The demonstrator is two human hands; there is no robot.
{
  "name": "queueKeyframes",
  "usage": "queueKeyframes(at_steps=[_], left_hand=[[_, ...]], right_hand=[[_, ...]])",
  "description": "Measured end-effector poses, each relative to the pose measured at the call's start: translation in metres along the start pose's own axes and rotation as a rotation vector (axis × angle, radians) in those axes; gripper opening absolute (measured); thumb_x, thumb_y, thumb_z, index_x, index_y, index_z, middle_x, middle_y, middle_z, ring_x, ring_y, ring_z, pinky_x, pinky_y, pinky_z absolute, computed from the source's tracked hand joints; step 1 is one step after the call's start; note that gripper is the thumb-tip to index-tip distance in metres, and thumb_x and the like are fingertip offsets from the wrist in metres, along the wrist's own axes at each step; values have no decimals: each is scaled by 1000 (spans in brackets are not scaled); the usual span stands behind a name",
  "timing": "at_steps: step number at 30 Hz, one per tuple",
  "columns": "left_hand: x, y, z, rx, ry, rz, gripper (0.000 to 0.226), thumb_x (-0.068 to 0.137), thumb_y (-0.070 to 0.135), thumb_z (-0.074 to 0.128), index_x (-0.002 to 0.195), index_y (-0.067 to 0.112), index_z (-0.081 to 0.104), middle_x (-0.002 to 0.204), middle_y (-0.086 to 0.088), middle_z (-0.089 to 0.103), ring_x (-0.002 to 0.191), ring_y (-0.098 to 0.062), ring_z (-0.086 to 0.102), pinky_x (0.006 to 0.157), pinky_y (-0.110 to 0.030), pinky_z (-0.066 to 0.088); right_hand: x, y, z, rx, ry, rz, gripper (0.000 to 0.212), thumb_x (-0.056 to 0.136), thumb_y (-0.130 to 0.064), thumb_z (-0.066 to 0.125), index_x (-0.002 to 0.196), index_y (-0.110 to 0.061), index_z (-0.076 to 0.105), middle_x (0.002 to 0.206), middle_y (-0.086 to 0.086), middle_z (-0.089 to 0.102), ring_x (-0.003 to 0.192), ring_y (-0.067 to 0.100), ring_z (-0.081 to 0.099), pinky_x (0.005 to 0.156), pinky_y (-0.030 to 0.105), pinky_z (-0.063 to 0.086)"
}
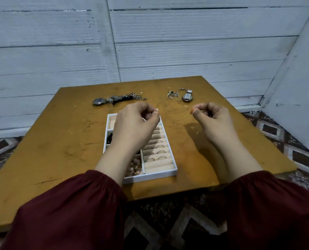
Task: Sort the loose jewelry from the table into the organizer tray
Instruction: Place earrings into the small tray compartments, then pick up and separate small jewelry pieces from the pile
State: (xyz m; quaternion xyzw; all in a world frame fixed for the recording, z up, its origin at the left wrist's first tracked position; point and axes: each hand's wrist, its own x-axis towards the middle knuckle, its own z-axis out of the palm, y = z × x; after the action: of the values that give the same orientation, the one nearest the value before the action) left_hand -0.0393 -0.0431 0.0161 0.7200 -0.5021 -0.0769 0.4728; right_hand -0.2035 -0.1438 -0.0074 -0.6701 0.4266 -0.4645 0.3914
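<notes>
My left hand (pixel 135 123) and right hand (pixel 211 120) hover, fingers curled as if pinching; whether they hold anything I cannot tell. The tangled silver chains (pixel 175 95) lie just beyond, nearer my right. The white compartmented organizer tray (pixel 150 177) sits under my left.

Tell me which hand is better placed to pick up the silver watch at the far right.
Probably the right hand: it is just in front of the silver watch, whereas the left hand is over the organizer tray, farther away.
</notes>
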Motion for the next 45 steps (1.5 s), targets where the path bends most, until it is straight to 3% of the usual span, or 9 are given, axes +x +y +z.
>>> queueKeyframes(at_steps=[5, 9, 14, 19, 24, 27, 30, 34, 45], left_hand=[[31, 16, 16, 21, -84, 49, 11, 84, 22, 62, 76, 16, 67, 67, -2, 63, 63, -15, 54, 62, -28, 43], [56, 20, 31, 54, -130, 85, 11, 83, 20, 62, 72, 21, 65, 55, 5, 53, 55, -8, 49, 56, -25, 37], [82, 22, 54, 115, -197, 109, 9, 84, 21, 62, 76, 19, 67, 58, 6, 54, 62, -16, 52, 61, -27, 40], [112, 18, 73, 187, -254, 115, 11, 85, 24, 62, 79, 16, 67, 67, 4, 59, 73, -20, 56, 67, -28, 44], [138, 11, 84, 242, -251, 90, 13, 85, 26, 62, 76, 17, 66, 73, 0, 62, 78, -22, 58, 66, -26, 41], [145, 7, 92, 264, -252, 79, 11, 84, 26, 63, 77, 18, 67, 78, -1, 64, 81, -22, 60, 67, -26, 41], [150, 3, 97, 268, -255, 68, 10, 83, 26, 63, 80, 18, 68, 84, -1, 67, 86, -22, 61, 74, -30, 49], [155, 1, 99, 264, -257, 50, 14, 85, 26, 62, 83, 15, 69, 86, -2, 68, 85, -21, 61, 69, -25, 42], [160, -11, 92, 259, -244, 17, 14, 85, 25, 62, 76, 15, 66, 77, -1, 62, 80, -21, 55, 67, -26, 37]], right_hand=[[27, 8, -11, -1, 145, 36, 12, 85, -17, 65, 76, -25, 65, 54, -11, 44, 51, 6, 41, 58, 25, 35], [46, 15, -19, -18, 158, 81, 10, 87, -16, 63, 81, -24, 65, 60, -7, 47, 53, 9, 44, 53, 21, 37], [73, 29, -31, -95, 158, 121, 7, 83, -18, 64, 79, -23, 66, 63, -6, 53, 59, 11, 49, 66, 30, 43], [80, 46, -42, -303, 12, 154, 8, 83, -16, 67, 78, -22, 66, 69, -7, 62, 68, 10, 58, 72, 28, 46], [83, 50, -48, -643, -163, 213, 5, 80, -28, 71, 81, -23, 71, 82, -7, 67, 83, 14, 60, 73, 29, 47], [87, 48, -56, -609, -210, 260, 6, 78, -26, 71, 73, -22, 70, 86, -8, 68, 82, 13, 61, 78, 32, 52], [88, 45, -62, -568, -270, 286, 9, 76, -22, 74, 68, -19, 71, 74, -11, 67, 73, 10, 60, 72, 30, 51], [86, 46, -61, -610, -284, 273, 10, 69, -25, 82, 70, -20, 74, 66, -10, 66, 70, 7, 60, 64, 27, 49], [90, 46, -49, -615, -347, 266, 2, 76, -20, 71, 77, -21, 70, 71, -4, 68, 72, 16, 62, 77, 41, 54]])
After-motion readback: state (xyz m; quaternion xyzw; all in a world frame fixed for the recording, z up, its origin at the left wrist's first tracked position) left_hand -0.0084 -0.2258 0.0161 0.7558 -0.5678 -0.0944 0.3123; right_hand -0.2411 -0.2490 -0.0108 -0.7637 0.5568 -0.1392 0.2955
